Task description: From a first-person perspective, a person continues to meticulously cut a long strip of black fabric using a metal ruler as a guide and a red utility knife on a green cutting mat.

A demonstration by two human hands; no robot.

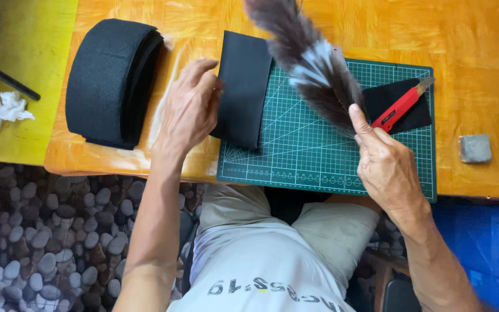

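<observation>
On the wooden table [480, 52], the left hand [189, 110] lies open-fingered on the black foam strip [244, 86] mid-frame while the right hand [385, 164] pinches the feather duster [313, 69], whose sweep could knock the red utility knife [401, 105] at right.

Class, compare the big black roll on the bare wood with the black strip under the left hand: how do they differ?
The roll is thick and coiled in layers; the strip lies as one flat band. The roll sits wholly on the wooden table; the strip overlaps the green mat. The left hand touches the strip, not the roll. Both are black.
</observation>
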